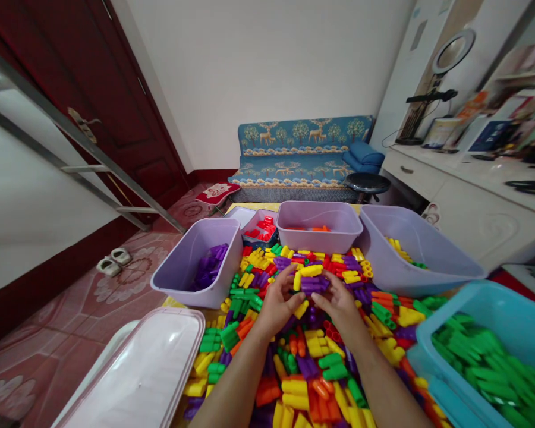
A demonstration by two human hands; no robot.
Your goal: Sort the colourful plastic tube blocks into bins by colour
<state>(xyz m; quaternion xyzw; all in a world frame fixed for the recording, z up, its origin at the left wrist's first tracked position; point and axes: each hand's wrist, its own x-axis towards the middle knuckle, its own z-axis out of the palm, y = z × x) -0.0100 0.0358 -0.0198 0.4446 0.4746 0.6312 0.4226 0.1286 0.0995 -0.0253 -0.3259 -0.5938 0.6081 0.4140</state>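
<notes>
My left hand (276, 304) and my right hand (340, 306) are close together above a pile of colourful plastic building blocks (296, 387). Between them they cup a small cluster: purple blocks (314, 285) with yellow blocks (311, 271) behind. The fingers of both hands curl round the cluster's sides, thumbs toward me. Another yellow block (301, 309) lies just below my left thumb; whether it touches the hand I cannot tell. Some fingertips are hidden behind the blocks.
Round the pile stand a lilac bin (196, 249) with purple blocks, a lilac bin (320, 238) with orange ones, another (421, 255) with yellow and green, and a blue bin (441, 333) with green. A small tray (254, 223) holds red pieces. A lid (138, 374) lies front left.
</notes>
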